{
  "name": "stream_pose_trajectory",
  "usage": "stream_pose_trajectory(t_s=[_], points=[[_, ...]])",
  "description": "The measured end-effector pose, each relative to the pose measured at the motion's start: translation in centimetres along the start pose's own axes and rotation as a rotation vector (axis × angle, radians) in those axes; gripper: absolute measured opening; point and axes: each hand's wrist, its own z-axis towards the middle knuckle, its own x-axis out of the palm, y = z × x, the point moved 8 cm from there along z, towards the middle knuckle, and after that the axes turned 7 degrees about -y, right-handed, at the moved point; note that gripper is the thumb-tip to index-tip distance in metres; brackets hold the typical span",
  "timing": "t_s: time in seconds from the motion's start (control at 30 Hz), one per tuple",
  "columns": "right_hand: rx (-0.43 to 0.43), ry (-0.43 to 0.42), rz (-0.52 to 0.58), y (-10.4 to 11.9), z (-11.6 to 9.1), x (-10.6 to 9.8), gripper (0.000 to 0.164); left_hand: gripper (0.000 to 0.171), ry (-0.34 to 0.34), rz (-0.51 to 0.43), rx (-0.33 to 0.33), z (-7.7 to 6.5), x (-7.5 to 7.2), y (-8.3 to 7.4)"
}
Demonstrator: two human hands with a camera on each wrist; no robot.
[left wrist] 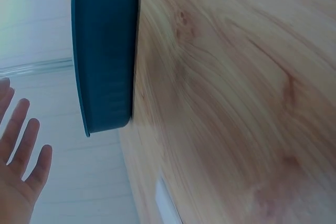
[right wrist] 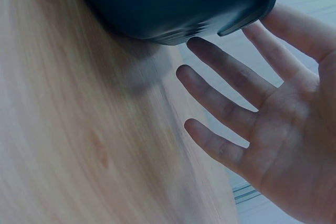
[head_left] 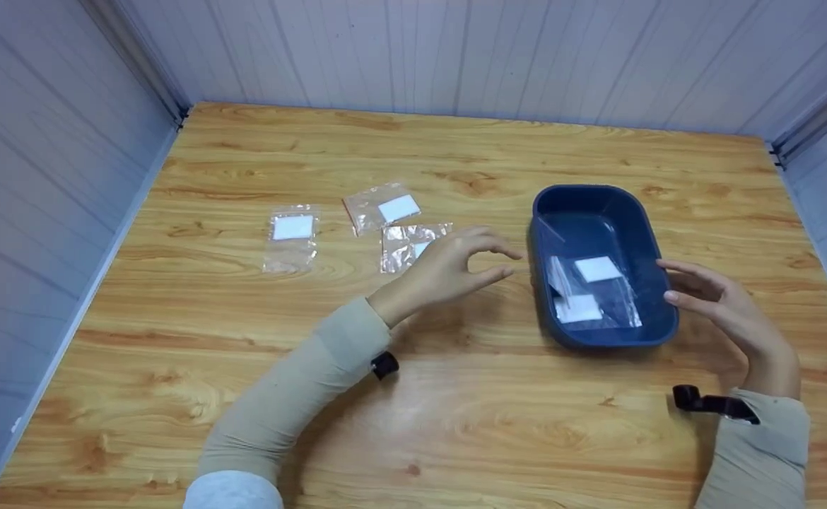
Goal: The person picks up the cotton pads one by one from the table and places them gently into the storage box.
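A dark blue plastic bin (head_left: 601, 338) stands on the table, with small clear zip bags (head_left: 597, 268) bearing white patches lying inside it. My right hand (head_left: 735, 311) is at the bin's right rim, thumb and forefinger touching the edge. The right wrist view shows its other fingers (right wrist: 226, 103) spread loosely below the rim. My left hand (head_left: 449, 265) hovers left of the bin, holding nothing, thumb and fingers apart. Partly hidden under it lies a clear zip bag (head_left: 396, 247). Two more zip bags, one upper (head_left: 367, 208) and one farther left (head_left: 290, 254), lie flat.
The wood-grain table (head_left: 413, 424) is bounded by pale panel walls (head_left: 420, 56) at the back and both sides. A black strap-mounted camera (head_left: 714, 404) sits on the right wrist, and another black piece (head_left: 384, 365) shows by the left sleeve.
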Motion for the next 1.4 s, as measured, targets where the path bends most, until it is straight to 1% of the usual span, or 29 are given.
stream_pose_trajectory(t_s=[0.13, 0.27, 0.57, 0.7, 0.87, 0.97, 1.2, 1.3, 1.4], points=[[-0.007, -0.003, -0.004, 0.0, 0.0, 0.0, 0.05, 0.027, 0.02, 0.006, -0.024, -0.5, -0.3, 0.8], [-0.017, -0.008, -0.01, 0.0, 0.0, -0.1, 0.05, 0.027, 0.036, 0.027, -0.063, -0.9, -0.7, 1.6], [0.007, -0.008, -0.019, -0.2, 0.1, 0.0, 0.05, 0.025, 0.062, 0.072, -0.115, -1.8, -1.6, 3.4], [-0.017, -0.008, 0.01, 0.0, 0.1, 0.0, 0.05, 0.026, 0.077, 0.071, -0.134, -2.2, -1.9, 4.2], [-0.032, -0.006, 0.03, 0.0, 0.1, 0.0, 0.05, 0.026, 0.094, 0.052, -0.181, -2.9, -2.4, 5.4], [-0.024, -0.009, 0.018, 0.0, 0.0, -0.1, 0.05, 0.026, 0.088, 0.048, -0.194, -3.1, -2.9, 6.0], [-0.01, -0.011, -0.014, -0.1, -0.1, -0.1, 0.05, 0.028, 0.057, 0.041, -0.178, -3.5, -4.0, 7.2], [-0.016, -0.018, -0.022, -0.1, -0.1, -0.1, 0.05, 0.028, 0.047, 0.036, -0.197, -3.7, -4.6, 7.9], [-0.029, -0.025, -0.029, 0.0, 0.0, -0.1, 0.05, 0.029, 0.048, 0.037, -0.239, -3.8, -5.1, 8.8]])
